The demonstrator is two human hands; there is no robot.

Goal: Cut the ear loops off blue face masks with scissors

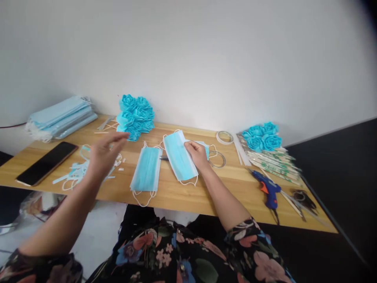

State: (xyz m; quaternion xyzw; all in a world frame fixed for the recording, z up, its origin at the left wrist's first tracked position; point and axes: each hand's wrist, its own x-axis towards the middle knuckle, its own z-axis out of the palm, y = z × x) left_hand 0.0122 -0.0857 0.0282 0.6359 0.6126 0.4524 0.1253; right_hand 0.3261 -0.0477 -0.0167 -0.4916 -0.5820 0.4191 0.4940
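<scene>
My right hand (198, 154) grips a light-blue face mask (179, 155) by its right edge, thumb on top. This mask is tilted above the table, with its white ear loops hanging free. Another face mask (146, 169) lies flat to its left, near the table's front edge. Part of a further mask (203, 146) shows behind my right hand. A dark pointed tool (164, 158) is mostly hidden under the held mask. My left hand (103, 155) hovers over cut mask strips (75, 175), fingers stretched out and thumb apart, with nothing visible in it.
On the wooden table (118, 192) stand blue paper-like flowers (136, 114), a mask stack (61, 116) and a phone (47, 163). To the right are tape rolls (224, 137), more blue flowers (261, 137), wrapped sticks (273, 165) and a blue glue gun (268, 188). A wall bounds the back.
</scene>
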